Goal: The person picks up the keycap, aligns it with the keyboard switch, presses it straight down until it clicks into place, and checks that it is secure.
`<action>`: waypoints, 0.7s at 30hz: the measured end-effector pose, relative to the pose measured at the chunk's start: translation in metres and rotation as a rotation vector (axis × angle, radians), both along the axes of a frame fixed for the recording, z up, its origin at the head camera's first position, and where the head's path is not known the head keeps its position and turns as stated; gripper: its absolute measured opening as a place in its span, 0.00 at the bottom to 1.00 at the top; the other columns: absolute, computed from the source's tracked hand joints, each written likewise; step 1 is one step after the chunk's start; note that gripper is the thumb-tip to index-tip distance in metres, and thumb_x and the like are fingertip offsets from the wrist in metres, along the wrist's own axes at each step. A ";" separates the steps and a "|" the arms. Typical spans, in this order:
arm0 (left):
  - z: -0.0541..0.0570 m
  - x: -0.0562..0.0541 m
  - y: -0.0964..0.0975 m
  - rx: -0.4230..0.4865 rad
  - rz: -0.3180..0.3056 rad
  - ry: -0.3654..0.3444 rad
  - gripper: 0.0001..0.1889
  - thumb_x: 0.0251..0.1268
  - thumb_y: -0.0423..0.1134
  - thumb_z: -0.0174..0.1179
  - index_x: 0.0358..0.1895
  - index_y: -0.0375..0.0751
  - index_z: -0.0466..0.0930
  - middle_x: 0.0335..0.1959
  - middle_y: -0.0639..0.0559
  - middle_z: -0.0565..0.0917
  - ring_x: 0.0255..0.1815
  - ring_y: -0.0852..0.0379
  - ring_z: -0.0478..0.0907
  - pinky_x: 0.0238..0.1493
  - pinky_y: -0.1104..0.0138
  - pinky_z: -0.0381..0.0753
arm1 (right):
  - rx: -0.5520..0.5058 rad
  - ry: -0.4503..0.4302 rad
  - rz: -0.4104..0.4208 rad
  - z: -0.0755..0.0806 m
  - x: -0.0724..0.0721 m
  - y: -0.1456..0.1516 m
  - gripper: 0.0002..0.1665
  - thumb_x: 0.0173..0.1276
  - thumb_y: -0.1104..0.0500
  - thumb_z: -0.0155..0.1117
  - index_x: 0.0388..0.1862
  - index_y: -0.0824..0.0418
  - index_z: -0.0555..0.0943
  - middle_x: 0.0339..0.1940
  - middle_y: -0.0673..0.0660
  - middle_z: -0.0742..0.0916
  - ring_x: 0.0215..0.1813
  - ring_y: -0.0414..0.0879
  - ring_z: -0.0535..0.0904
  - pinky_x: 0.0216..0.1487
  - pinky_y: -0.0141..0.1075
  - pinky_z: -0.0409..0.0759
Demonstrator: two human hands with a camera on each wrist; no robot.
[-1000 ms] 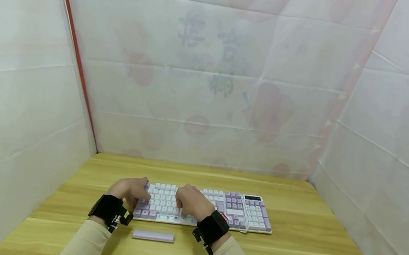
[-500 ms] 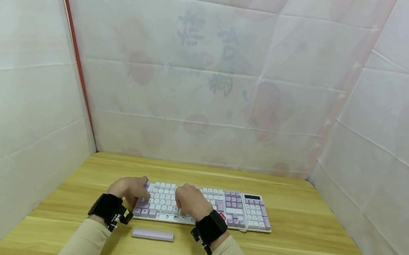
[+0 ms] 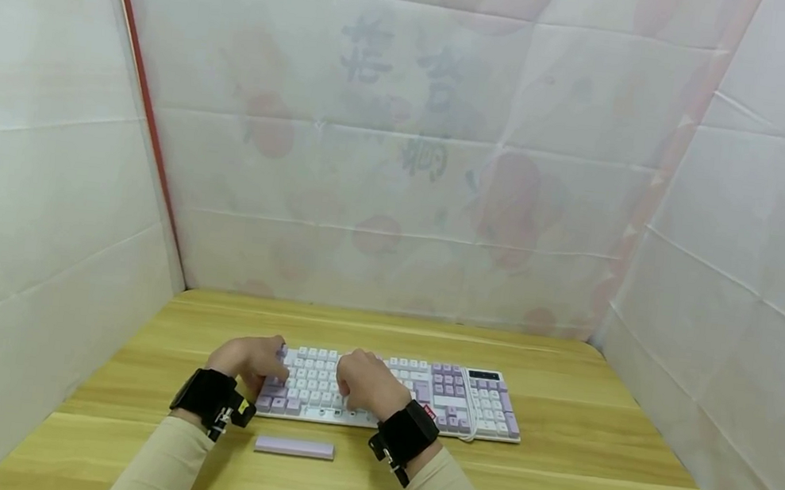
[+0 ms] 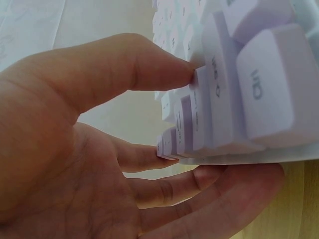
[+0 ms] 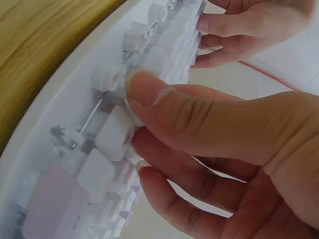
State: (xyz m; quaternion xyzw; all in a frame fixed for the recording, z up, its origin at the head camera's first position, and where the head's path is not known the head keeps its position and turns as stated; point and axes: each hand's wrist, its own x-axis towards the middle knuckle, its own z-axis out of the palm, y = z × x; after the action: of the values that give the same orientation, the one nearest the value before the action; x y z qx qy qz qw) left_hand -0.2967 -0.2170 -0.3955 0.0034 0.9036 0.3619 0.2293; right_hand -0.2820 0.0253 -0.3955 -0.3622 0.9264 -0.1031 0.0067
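A white and lavender keyboard lies flat on the table. At its left end my left hand grips the edge. In the left wrist view the thumb presses by the Caps Lock key, with the fingers spread along the keyboard's side. My right hand is over the lower middle, where the bottom row has an uncovered strip. In the right wrist view its thumb and curled index finger close on a white keycap, mostly hidden, beside bare switch posts and a thin wire. A lavender spacebar lies in front of the keyboard.
A white cable lies bundled across the keyboard's right part. The wood-grain table extends around it. White printed sheets enclose the back and both sides. Each wrist wears a black strapped camera.
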 end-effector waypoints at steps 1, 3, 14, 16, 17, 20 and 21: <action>0.000 0.000 0.000 0.001 -0.001 0.003 0.41 0.58 0.33 0.64 0.74 0.28 0.56 0.55 0.34 0.75 0.42 0.46 0.82 0.40 0.55 0.91 | -0.002 0.001 0.002 0.000 0.000 0.000 0.40 0.50 0.76 0.77 0.13 0.49 0.55 0.18 0.45 0.58 0.24 0.37 0.53 0.26 0.25 0.59; 0.000 0.001 0.000 0.005 -0.001 0.006 0.41 0.58 0.33 0.64 0.74 0.28 0.56 0.55 0.33 0.76 0.42 0.46 0.82 0.40 0.54 0.91 | -0.004 0.005 0.004 -0.001 0.000 0.000 0.40 0.50 0.76 0.77 0.14 0.50 0.55 0.19 0.45 0.56 0.25 0.38 0.52 0.27 0.26 0.59; -0.003 0.001 -0.002 -0.011 -0.015 0.011 0.38 0.59 0.35 0.65 0.72 0.29 0.59 0.54 0.35 0.76 0.42 0.47 0.82 0.41 0.54 0.91 | 0.047 0.044 -0.067 0.000 0.003 -0.002 0.19 0.50 0.68 0.83 0.15 0.53 0.80 0.22 0.44 0.83 0.25 0.36 0.69 0.26 0.27 0.70; -0.002 0.001 -0.002 -0.018 -0.018 0.015 0.38 0.59 0.35 0.65 0.71 0.29 0.59 0.54 0.35 0.76 0.42 0.47 0.82 0.42 0.54 0.91 | 0.054 0.052 -0.072 0.000 0.003 -0.003 0.20 0.50 0.67 0.83 0.15 0.52 0.79 0.21 0.44 0.82 0.25 0.36 0.69 0.26 0.27 0.69; -0.002 0.001 -0.002 -0.020 -0.018 0.015 0.38 0.59 0.35 0.65 0.71 0.29 0.59 0.54 0.35 0.76 0.42 0.47 0.82 0.42 0.54 0.91 | 0.055 0.053 -0.073 0.000 0.003 -0.003 0.20 0.50 0.66 0.84 0.14 0.52 0.79 0.21 0.44 0.82 0.25 0.36 0.69 0.26 0.27 0.69; -0.002 0.001 -0.002 -0.023 -0.017 0.015 0.38 0.59 0.35 0.65 0.71 0.29 0.59 0.54 0.35 0.76 0.42 0.47 0.82 0.41 0.54 0.91 | 0.060 0.052 -0.077 0.001 0.003 -0.004 0.20 0.50 0.66 0.84 0.14 0.52 0.79 0.21 0.43 0.82 0.25 0.36 0.70 0.26 0.27 0.70; -0.002 0.001 -0.002 -0.022 -0.015 0.013 0.38 0.59 0.35 0.64 0.72 0.29 0.59 0.54 0.35 0.76 0.42 0.47 0.82 0.41 0.54 0.91 | 0.058 0.050 -0.078 0.001 0.003 -0.004 0.20 0.49 0.66 0.84 0.14 0.52 0.79 0.21 0.43 0.83 0.25 0.36 0.71 0.26 0.27 0.71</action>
State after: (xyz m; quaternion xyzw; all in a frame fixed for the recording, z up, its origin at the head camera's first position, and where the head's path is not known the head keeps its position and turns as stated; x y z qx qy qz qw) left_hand -0.2961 -0.2185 -0.3972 0.0103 0.9089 0.3502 0.2260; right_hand -0.2785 0.0215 -0.3947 -0.3279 0.9423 -0.0671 -0.0098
